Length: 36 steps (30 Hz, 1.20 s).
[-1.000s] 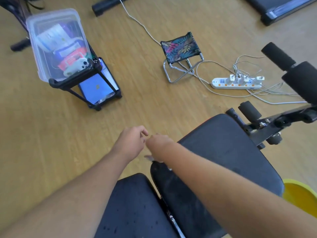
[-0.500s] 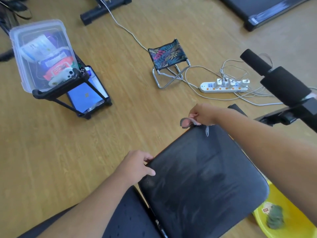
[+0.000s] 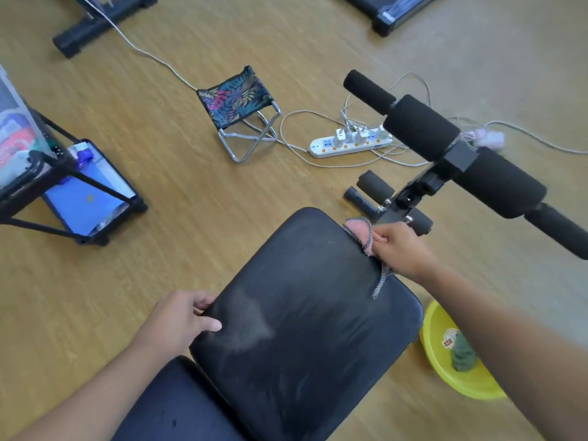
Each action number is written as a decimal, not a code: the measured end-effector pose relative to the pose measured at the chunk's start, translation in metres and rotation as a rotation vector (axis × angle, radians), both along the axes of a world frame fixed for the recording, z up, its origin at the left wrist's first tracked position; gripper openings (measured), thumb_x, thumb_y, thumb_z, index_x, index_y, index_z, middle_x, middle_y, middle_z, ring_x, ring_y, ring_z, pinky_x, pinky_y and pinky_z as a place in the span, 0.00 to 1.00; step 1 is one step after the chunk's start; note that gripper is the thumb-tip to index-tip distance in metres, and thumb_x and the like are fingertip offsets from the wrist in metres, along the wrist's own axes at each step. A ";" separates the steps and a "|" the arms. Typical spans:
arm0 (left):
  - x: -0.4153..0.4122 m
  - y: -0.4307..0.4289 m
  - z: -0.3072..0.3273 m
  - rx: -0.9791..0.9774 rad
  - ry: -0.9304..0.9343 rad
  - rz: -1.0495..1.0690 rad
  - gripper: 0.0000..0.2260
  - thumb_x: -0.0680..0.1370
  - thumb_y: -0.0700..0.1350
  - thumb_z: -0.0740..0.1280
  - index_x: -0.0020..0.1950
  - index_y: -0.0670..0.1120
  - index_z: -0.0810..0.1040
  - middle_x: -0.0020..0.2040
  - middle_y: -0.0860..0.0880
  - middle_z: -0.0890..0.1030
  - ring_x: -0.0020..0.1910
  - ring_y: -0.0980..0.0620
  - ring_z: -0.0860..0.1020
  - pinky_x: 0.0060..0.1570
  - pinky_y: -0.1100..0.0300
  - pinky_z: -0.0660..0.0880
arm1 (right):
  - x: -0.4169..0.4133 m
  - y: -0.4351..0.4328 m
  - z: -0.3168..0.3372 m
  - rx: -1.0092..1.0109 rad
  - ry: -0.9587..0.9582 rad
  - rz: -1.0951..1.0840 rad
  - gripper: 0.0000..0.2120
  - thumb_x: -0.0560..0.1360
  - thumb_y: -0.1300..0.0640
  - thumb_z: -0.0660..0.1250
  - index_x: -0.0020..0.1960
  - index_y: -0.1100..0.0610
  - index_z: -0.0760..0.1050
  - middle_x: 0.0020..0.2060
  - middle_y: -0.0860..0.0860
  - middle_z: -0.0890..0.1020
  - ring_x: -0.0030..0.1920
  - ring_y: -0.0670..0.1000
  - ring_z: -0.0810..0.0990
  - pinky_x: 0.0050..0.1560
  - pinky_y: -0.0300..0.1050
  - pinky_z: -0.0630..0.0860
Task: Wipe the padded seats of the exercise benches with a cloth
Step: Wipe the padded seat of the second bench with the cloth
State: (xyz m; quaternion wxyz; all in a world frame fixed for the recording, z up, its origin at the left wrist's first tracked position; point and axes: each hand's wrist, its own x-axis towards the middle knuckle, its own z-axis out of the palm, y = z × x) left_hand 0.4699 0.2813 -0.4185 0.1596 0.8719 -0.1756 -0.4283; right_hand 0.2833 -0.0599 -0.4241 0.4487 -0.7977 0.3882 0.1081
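The right hand [image 3: 401, 249] is closed around a pink cloth [image 3: 361, 232] and presses it on the far right corner of the black padded seat [image 3: 302, 313]. A grey mesh strip of the cloth hangs down from the fist onto the pad. The left hand [image 3: 178, 319] grips the left edge of the same seat, thumb on top and fingers curled under the rim. A pale dusty smear lies on the pad just beside the left thumb.

Behind the right hand the bench frame rises with its black foam rollers [image 3: 423, 128], very near to the cloth. On the right side, close to the seat edge, a yellow basin [image 3: 436, 348] stands on the wooden floor [image 3: 191, 218] with a dark cloth inside. To the left of the seat the floor is open until the black rack [image 3: 63, 192]. Farther away stand a small folding stool [image 3: 238, 103] and a white power strip [image 3: 350, 144] with loose cables.
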 end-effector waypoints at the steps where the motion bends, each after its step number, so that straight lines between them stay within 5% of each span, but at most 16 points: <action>1: 0.000 0.000 -0.001 0.004 -0.003 -0.002 0.14 0.68 0.38 0.78 0.42 0.59 0.85 0.39 0.66 0.86 0.43 0.60 0.84 0.48 0.58 0.79 | -0.013 0.000 0.001 0.018 0.012 -0.024 0.23 0.74 0.63 0.57 0.22 0.49 0.67 0.19 0.43 0.67 0.25 0.43 0.62 0.25 0.31 0.60; 4: -0.003 0.001 -0.002 0.019 -0.023 -0.011 0.14 0.68 0.38 0.79 0.45 0.58 0.85 0.42 0.62 0.87 0.45 0.58 0.84 0.49 0.55 0.79 | -0.061 -0.005 -0.010 0.070 0.045 -0.111 0.21 0.74 0.68 0.57 0.24 0.52 0.64 0.21 0.43 0.66 0.25 0.43 0.61 0.27 0.36 0.60; 9: -0.005 0.000 -0.003 0.008 -0.030 -0.009 0.14 0.68 0.38 0.79 0.44 0.56 0.86 0.41 0.63 0.86 0.44 0.55 0.85 0.43 0.64 0.77 | -0.130 0.015 -0.025 0.151 -0.020 -0.412 0.13 0.80 0.62 0.62 0.39 0.65 0.77 0.30 0.53 0.72 0.28 0.50 0.69 0.32 0.41 0.67; 12: -0.006 -0.002 0.001 0.013 -0.020 -0.020 0.12 0.68 0.38 0.79 0.45 0.55 0.86 0.41 0.59 0.88 0.44 0.54 0.86 0.50 0.58 0.78 | -0.152 0.045 -0.022 0.151 -0.096 -0.657 0.15 0.80 0.60 0.66 0.36 0.62 0.79 0.28 0.57 0.78 0.24 0.51 0.75 0.30 0.42 0.74; 16: -0.009 -0.005 0.003 0.001 -0.043 -0.023 0.12 0.69 0.38 0.79 0.43 0.55 0.85 0.40 0.58 0.87 0.46 0.55 0.85 0.42 0.65 0.75 | -0.165 0.110 -0.005 0.282 -0.124 -0.877 0.17 0.77 0.66 0.66 0.30 0.63 0.79 0.27 0.57 0.85 0.22 0.51 0.77 0.29 0.36 0.76; 21: -0.014 -0.006 0.006 -0.009 -0.039 -0.016 0.14 0.70 0.38 0.78 0.40 0.58 0.81 0.35 0.76 0.80 0.42 0.63 0.80 0.33 0.81 0.69 | -0.165 0.230 -0.010 0.555 0.052 -0.990 0.07 0.70 0.64 0.75 0.33 0.64 0.83 0.28 0.62 0.84 0.25 0.57 0.79 0.37 0.52 0.81; 25: -0.016 -0.007 0.005 -0.030 -0.046 0.010 0.12 0.70 0.38 0.78 0.46 0.53 0.83 0.39 0.61 0.83 0.45 0.61 0.80 0.41 0.70 0.70 | -0.152 0.286 -0.010 0.643 0.176 -1.080 0.10 0.62 0.50 0.75 0.34 0.57 0.86 0.28 0.58 0.86 0.35 0.63 0.84 0.50 0.51 0.83; 27: -0.016 -0.007 0.005 -0.020 -0.046 0.023 0.12 0.70 0.37 0.78 0.46 0.53 0.82 0.41 0.60 0.81 0.45 0.56 0.81 0.44 0.66 0.70 | -0.147 0.300 -0.005 0.670 0.216 -1.100 0.15 0.58 0.45 0.71 0.32 0.58 0.85 0.27 0.58 0.85 0.30 0.55 0.82 0.42 0.42 0.82; 29: -0.017 -0.006 0.006 -0.006 -0.056 0.034 0.12 0.70 0.38 0.78 0.47 0.52 0.82 0.41 0.60 0.80 0.47 0.50 0.81 0.49 0.60 0.71 | -0.141 0.305 0.022 0.792 0.116 -1.148 0.10 0.67 0.56 0.73 0.29 0.60 0.83 0.20 0.55 0.82 0.19 0.46 0.74 0.29 0.33 0.77; 31: -0.018 -0.007 0.006 0.003 -0.067 0.047 0.14 0.70 0.39 0.79 0.53 0.49 0.83 0.41 0.58 0.80 0.48 0.49 0.80 0.52 0.58 0.70 | -0.141 0.301 0.034 0.836 0.130 -1.238 0.12 0.72 0.65 0.72 0.29 0.62 0.83 0.18 0.53 0.80 0.16 0.46 0.73 0.26 0.33 0.78; 33: -0.017 -0.006 0.005 0.020 -0.082 0.058 0.17 0.69 0.39 0.79 0.58 0.45 0.84 0.44 0.52 0.82 0.48 0.49 0.80 0.52 0.57 0.70 | -0.145 0.333 0.000 1.004 -0.013 -1.217 0.09 0.73 0.69 0.72 0.35 0.67 0.83 0.21 0.57 0.82 0.19 0.49 0.75 0.24 0.32 0.74; 34: -0.017 -0.006 0.005 0.027 -0.085 0.065 0.18 0.69 0.40 0.79 0.59 0.44 0.84 0.45 0.51 0.82 0.48 0.49 0.81 0.53 0.57 0.70 | -0.164 0.359 -0.044 0.923 0.047 -1.252 0.03 0.72 0.66 0.75 0.43 0.67 0.84 0.23 0.56 0.82 0.24 0.52 0.78 0.24 0.31 0.71; 35: -0.018 -0.006 0.005 0.026 -0.084 0.074 0.18 0.69 0.40 0.79 0.59 0.44 0.84 0.46 0.51 0.82 0.49 0.48 0.82 0.54 0.56 0.71 | -0.170 0.382 -0.072 0.816 0.048 -1.179 0.15 0.69 0.57 0.80 0.52 0.63 0.84 0.54 0.84 0.71 0.29 0.57 0.81 0.58 0.55 0.75; 36: -0.018 -0.005 0.004 0.017 -0.074 0.086 0.18 0.69 0.39 0.79 0.58 0.45 0.85 0.45 0.53 0.82 0.51 0.47 0.82 0.55 0.55 0.72 | -0.179 0.393 -0.071 0.599 0.085 -1.195 0.24 0.62 0.53 0.85 0.55 0.57 0.85 0.14 0.18 0.43 0.28 0.59 0.81 0.08 0.55 0.33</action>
